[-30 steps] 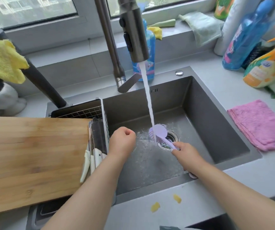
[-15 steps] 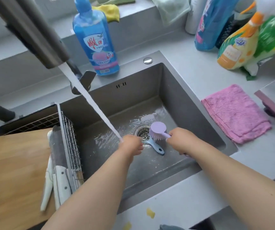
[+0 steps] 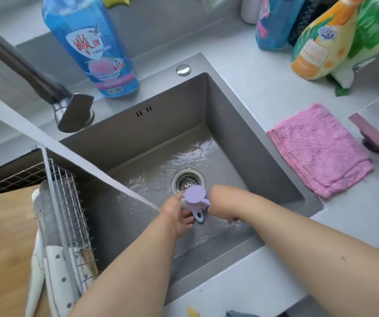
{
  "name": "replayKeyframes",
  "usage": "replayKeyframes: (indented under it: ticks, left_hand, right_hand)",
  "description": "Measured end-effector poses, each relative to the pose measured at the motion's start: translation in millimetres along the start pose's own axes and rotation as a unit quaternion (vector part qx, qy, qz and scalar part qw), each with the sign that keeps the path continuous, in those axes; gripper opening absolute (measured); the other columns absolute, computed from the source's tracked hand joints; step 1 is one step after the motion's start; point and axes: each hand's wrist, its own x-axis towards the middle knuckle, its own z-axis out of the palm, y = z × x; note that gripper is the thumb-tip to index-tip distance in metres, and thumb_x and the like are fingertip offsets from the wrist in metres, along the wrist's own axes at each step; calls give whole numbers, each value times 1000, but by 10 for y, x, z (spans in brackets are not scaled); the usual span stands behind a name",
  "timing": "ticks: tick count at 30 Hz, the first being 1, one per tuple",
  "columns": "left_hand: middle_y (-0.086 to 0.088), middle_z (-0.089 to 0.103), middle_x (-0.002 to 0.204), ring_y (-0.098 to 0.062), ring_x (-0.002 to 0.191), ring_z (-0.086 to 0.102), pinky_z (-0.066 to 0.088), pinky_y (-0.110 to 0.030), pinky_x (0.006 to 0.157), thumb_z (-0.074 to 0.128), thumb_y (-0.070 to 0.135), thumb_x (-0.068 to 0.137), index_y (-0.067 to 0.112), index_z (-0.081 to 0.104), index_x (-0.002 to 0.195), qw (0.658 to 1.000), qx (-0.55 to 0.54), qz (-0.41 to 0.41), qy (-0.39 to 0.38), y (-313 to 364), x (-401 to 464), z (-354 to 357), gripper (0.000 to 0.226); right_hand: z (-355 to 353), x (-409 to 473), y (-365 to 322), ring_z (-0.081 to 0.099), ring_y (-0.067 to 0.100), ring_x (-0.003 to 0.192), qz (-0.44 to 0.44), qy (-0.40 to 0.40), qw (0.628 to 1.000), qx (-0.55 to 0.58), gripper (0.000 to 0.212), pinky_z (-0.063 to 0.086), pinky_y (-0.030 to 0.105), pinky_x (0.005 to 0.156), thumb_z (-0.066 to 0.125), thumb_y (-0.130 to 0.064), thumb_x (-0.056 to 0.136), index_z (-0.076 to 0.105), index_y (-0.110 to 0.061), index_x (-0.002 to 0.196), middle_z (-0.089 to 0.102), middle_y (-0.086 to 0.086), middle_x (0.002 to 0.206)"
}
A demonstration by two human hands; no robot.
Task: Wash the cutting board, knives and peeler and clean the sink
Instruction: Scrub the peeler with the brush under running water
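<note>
My right hand (image 3: pixel 224 202) grips the handle of a purple dish brush (image 3: pixel 194 193) low in the steel sink (image 3: pixel 184 110), just in front of the drain (image 3: pixel 187 180). The bristles press on a blue-handled peeler (image 3: pixel 199 218), which my left hand (image 3: pixel 176 213) holds with curled fingers; most of the peeler is hidden. A water stream (image 3: pixel 92 165) falls slantwise onto my left hand. The wooden cutting board (image 3: pixel 1 236) lies at the left. White-handled knives (image 3: pixel 57 271) stand in a wire rack (image 3: pixel 66 202) beside it.
A blue dish soap bottle (image 3: pixel 92 46) stands behind the sink by the tap lever (image 3: pixel 75 113). A pink cloth (image 3: pixel 318 149) lies on the counter to the right, with spray bottles (image 3: pixel 316 46) behind it. A yellow scrap (image 3: pixel 192 312) lies on the front counter.
My left hand has taken hold of the peeler that lay by the drain. The brush has come down onto it. The view has moved closer to the sink.
</note>
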Motion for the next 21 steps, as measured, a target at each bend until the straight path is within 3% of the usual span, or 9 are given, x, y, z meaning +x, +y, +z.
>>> replayKeyframes:
  ticks: [2, 3, 5, 6, 9, 11, 13, 17, 21]
  left_hand:
    - [-14, 57, 95, -30, 87, 55, 38, -42, 91, 35, 42, 100, 3, 48, 110, 999, -36, -14, 5, -21, 32, -44, 43]
    - [-14, 58, 99, -33, 96, 56, 31, -47, 104, 34, 42, 100, 4, 45, 112, 999, -50, -20, 8, -32, 45, -65, 42]
    - [-12, 59, 105, -36, 107, 56, 22, -54, 111, 35, 43, 99, 4, 44, 111, 997, -69, -24, 8, -52, 83, -111, 41]
    - [-11, 59, 106, -35, 110, 56, 24, -56, 111, 35, 42, 99, 4, 46, 108, 997, -77, -23, 3, -58, 89, -128, 41]
    - [-8, 61, 93, -25, 94, 60, 46, -45, 91, 40, 40, 98, 9, 58, 95, 996, -91, 0, 3, -52, 92, -150, 37]
    - [-3, 60, 83, -17, 73, 55, 48, -30, 62, 42, 45, 97, 16, 62, 90, 997, -77, 9, 7, -35, 99, -146, 35]
    - [1, 54, 76, -13, 61, 46, 38, -20, 44, 44, 52, 95, 21, 60, 87, 998, -54, 14, 13, -21, 81, -158, 35]
    - [2, 40, 72, -10, 55, 31, 27, -12, 35, 47, 37, 100, 17, 60, 82, 997, 19, 59, 53, -36, -63, -278, 31]
    - [0, 34, 70, -11, 54, 28, 25, -16, 36, 46, 34, 101, 15, 65, 79, 990, 77, 92, 73, -105, -206, -471, 34]
  right_hand:
    - [18, -33, 17, 40, 14, 21, -2, 4, 998, 64, 27, 28, 13, 28, 42, -11, 97, 42, -10, 70, 50, 13, 61]
    - [17, -78, 24, 34, 12, 15, -3, 2, 997, 81, 29, 23, 10, 26, 40, -9, 97, 40, -10, 68, 46, 13, 59]
    - [10, -110, 13, 28, 9, 12, -17, 21, 995, 97, 31, 18, 10, 23, 40, -6, 97, 40, -9, 66, 43, 11, 54]
    - [2, -111, 3, 34, 11, 16, -20, 27, 994, 106, 28, 19, 11, 23, 41, -7, 96, 42, -8, 68, 44, 11, 53]
    - [14, -79, -16, 47, 26, 46, -14, 21, 985, 170, 12, 26, 15, 34, 44, -7, 90, 50, -5, 80, 50, 17, 61]
    - [12, -101, -42, 45, 24, 40, -13, 26, 978, 209, 11, 26, 14, 36, 45, -7, 89, 51, -6, 80, 49, 18, 64]
    - [9, -138, -39, 36, 17, 22, -15, 38, 967, 250, 16, 24, 11, 37, 46, -6, 90, 48, -8, 74, 45, 16, 61]
    - [23, -234, 16, 29, 17, 21, -14, 72, 958, 276, 22, 18, 15, 38, 48, -20, 96, 47, -6, 78, 42, 16, 58]
    - [65, -313, 89, 32, 20, 43, 4, 108, 952, 287, 23, 16, 20, 46, 43, -17, 96, 41, -10, 74, 37, 16, 66]
